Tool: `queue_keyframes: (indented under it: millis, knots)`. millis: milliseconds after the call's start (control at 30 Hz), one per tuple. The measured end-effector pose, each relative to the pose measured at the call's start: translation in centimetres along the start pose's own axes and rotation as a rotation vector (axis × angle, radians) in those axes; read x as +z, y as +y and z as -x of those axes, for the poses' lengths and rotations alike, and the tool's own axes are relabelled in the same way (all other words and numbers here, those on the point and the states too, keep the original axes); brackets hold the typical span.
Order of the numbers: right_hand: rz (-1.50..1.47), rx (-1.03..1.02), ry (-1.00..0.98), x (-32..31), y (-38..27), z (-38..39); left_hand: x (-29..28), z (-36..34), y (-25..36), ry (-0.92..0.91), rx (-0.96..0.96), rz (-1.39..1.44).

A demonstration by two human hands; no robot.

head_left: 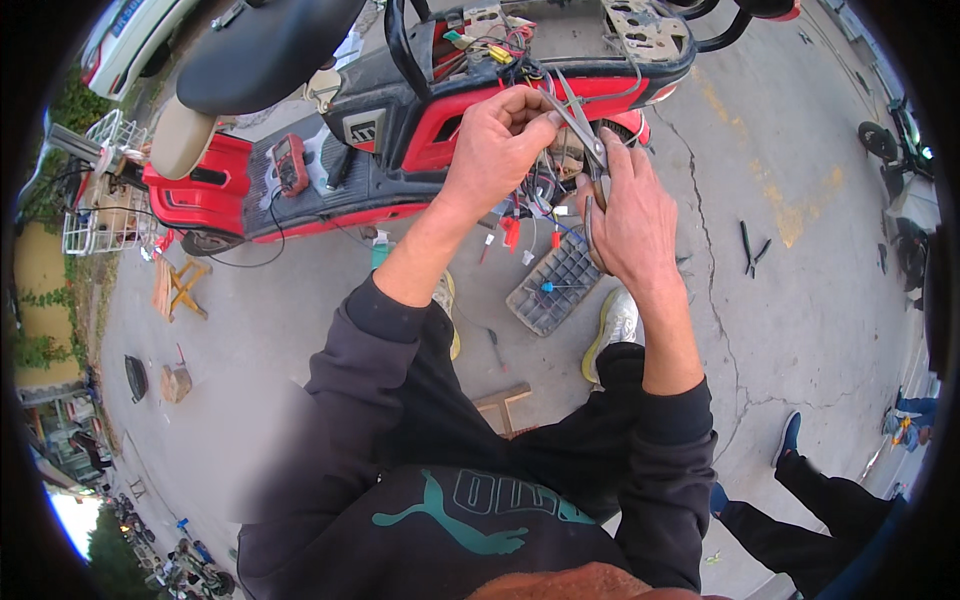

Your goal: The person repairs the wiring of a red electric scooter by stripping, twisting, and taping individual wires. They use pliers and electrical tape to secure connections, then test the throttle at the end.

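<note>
My right hand (632,215) grips a pair of metal scissors (588,132), their blades parted and pointing up and away from me. Close to the blades, my left hand (498,140) is closed in a pinch between thumb and fingers. Whatever it holds is too small or hidden to make out. Both hands are over the side of a red and black electric scooter (425,140). Loose wires with red connectors (512,233) hang below my hands, and more wiring with yellow connectors (499,54) lies in the scooter's opened rear body.
A red multimeter (291,165) rests on the scooter's footboard. A ribbed dark plastic cover (540,302) lies between my feet. Black-handled pliers (752,250) lie on the ground to the right. A small wooden stool (183,290) is at left; another person's legs (800,510) are at lower right.
</note>
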State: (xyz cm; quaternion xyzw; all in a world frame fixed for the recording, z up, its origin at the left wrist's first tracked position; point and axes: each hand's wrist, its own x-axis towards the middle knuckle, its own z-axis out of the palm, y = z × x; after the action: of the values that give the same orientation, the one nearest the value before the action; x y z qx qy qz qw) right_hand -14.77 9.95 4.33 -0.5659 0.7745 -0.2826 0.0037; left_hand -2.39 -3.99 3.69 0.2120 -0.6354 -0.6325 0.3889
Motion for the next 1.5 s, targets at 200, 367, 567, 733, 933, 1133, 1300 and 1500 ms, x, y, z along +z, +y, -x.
queue_keyframes:
  millis: [200,367,567,733,933,1133,1300,1500]
  knots:
    - [0.058,-0.029,0.055,0.0,0.5,-0.4,0.5,0.0,0.2,-0.032,0.037,-0.067]
    - [0.03,-0.052,0.061,-0.1,0.6,-0.3,0.4,0.0,0.2,-0.043,0.032,-0.08]
    - [0.054,-0.04,0.063,-0.5,0.7,-0.4,0.4,0.1,0.4,-0.043,0.061,-0.168]
    - [0.053,-0.033,0.056,-0.6,0.9,-0.2,0.5,0.2,0.2,-0.045,0.088,-0.186]
    - [0.06,-0.014,0.034,-0.6,0.8,-0.2,0.0,0.1,-0.2,-0.093,0.113,-0.196]
    - [0.059,-0.042,0.077,0.0,0.8,-0.5,-0.4,0.0,-0.5,-0.084,0.122,-0.292]
    - [0.042,-0.038,0.067,0.1,0.6,-0.7,-0.6,-0.2,-0.7,-0.104,0.114,-0.27]
    - [-0.026,-0.006,0.035,0.5,0.6,-0.7,-0.5,-0.6,-1.0,-0.086,0.126,-0.197]
